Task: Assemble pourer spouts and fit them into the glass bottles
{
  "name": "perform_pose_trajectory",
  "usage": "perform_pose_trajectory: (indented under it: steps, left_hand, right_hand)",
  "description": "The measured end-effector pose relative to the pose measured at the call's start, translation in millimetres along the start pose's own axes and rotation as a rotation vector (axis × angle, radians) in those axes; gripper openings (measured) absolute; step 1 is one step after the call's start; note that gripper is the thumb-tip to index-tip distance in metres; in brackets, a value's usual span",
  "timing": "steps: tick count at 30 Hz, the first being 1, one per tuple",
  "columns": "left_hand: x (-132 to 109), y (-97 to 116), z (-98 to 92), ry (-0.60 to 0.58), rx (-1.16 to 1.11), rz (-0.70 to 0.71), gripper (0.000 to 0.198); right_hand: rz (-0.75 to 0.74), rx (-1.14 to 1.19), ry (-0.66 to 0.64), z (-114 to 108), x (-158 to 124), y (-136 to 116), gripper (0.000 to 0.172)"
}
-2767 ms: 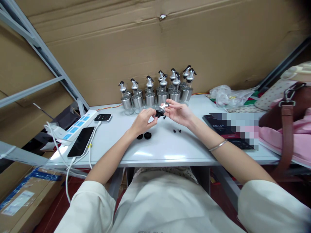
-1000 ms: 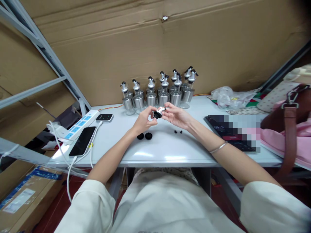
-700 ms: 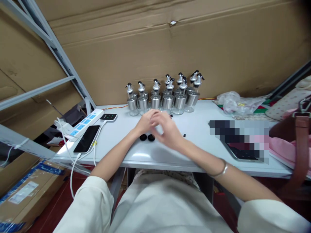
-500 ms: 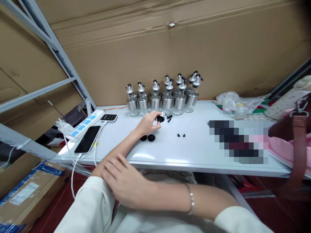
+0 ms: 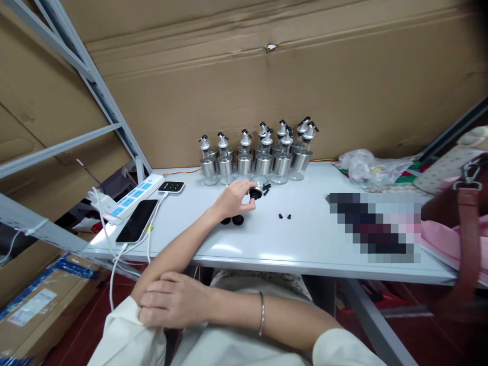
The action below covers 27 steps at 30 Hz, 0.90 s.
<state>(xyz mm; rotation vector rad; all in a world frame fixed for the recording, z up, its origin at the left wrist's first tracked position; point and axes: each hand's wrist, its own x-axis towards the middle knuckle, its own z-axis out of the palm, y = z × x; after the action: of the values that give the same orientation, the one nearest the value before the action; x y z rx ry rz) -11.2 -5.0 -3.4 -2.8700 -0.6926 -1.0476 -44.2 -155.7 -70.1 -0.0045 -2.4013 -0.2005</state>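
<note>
My left hand reaches over the table and is closed on a silver-and-black pourer head, gripped between thumb and fingers. Just below it lie two round black caps, one partly hidden by the wrist and another in full view. Small black spout pieces lie right behind the pourer head. Two tiny black plugs sit farther right on the tabletop. My right hand crosses in front of my body, its fingers wrapped round my left forearm near the rolled sleeve.
Glass-and-steel oil bottles with pourers stand in rows along the cardboard wall. A phone, a small white device and a power strip with cables occupy the left. A plastic bag and brown strap are at right.
My right hand has slid down and left along my left forearm, its fingers now closed round it. My left hand keeps the pourer head, which is turned slightly. The view has shifted a little.
</note>
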Motion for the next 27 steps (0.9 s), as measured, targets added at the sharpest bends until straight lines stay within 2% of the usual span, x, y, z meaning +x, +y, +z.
perform_pose_trajectory:
  steps: [7,12,18,23,27]
  left_hand:
    - [0,3,0.0,-0.003,-0.023,0.008,0.031]
    - [0,3,-1.9,-0.017,-0.014,-0.019,0.032]
    - [3,8,-3.2,0.0,-0.043,-0.025,0.031]
    - [2,10,-2.4,-0.015,-0.063,-0.022,0.031]
    - [2,9,-4.3,-0.03,-0.069,-0.033,0.031]
  right_hand:
    - [-0.099,-0.057,0.015,6,-4,19,0.023]
    - [-0.169,-0.065,0.056,4,-9,21,0.021]
    - [-0.127,-0.093,0.031,7,-9,23,0.019]
    - [-0.19,-0.057,0.074,4,-8,26,0.022]
    - [-0.164,-0.051,0.029,3,-5,20,0.021]
